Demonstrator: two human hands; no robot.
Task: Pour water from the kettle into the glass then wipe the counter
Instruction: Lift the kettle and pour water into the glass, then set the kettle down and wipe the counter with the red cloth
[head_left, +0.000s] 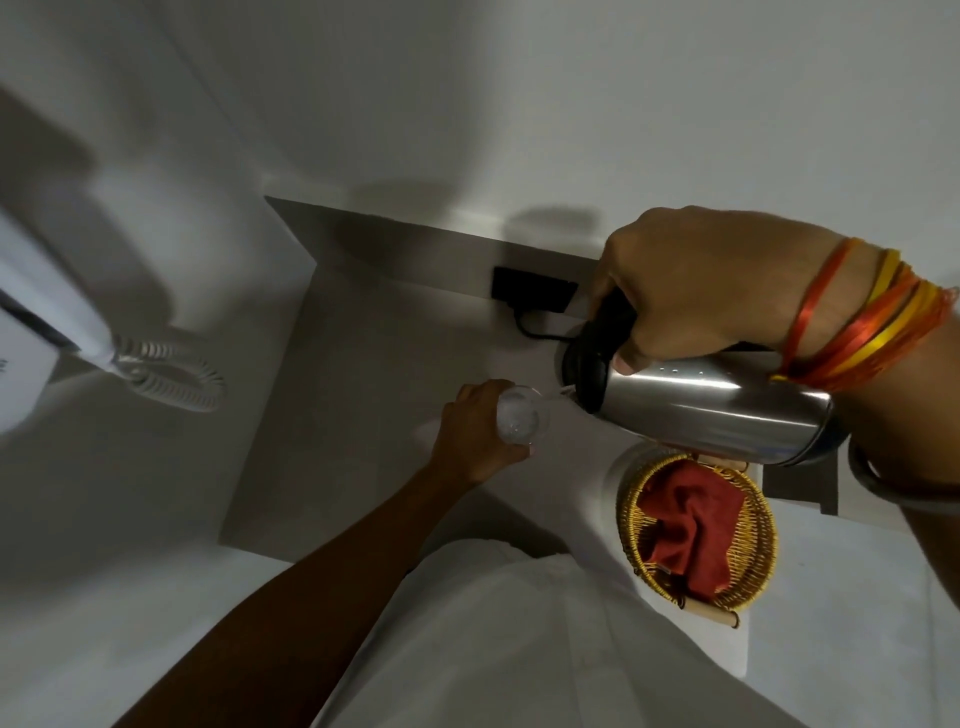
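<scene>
A steel kettle (711, 415) with a black lid and handle is tipped over to the left, its spout right at the rim of a clear glass (522, 415). My right hand (696, 286) grips the kettle's black handle from above. My left hand (475, 436) wraps around the glass, which stands on the grey counter (363, 389). A thin stream of water runs from the spout into the glass. A red cloth (691, 519) lies crumpled in a wicker basket (758, 566) at the counter's right, below the kettle.
A black socket (535, 288) with a cord sits on the back panel behind the kettle. On the left wall hangs a white device with a coiled cord (166, 374). White walls close in the counter on the left and at the back.
</scene>
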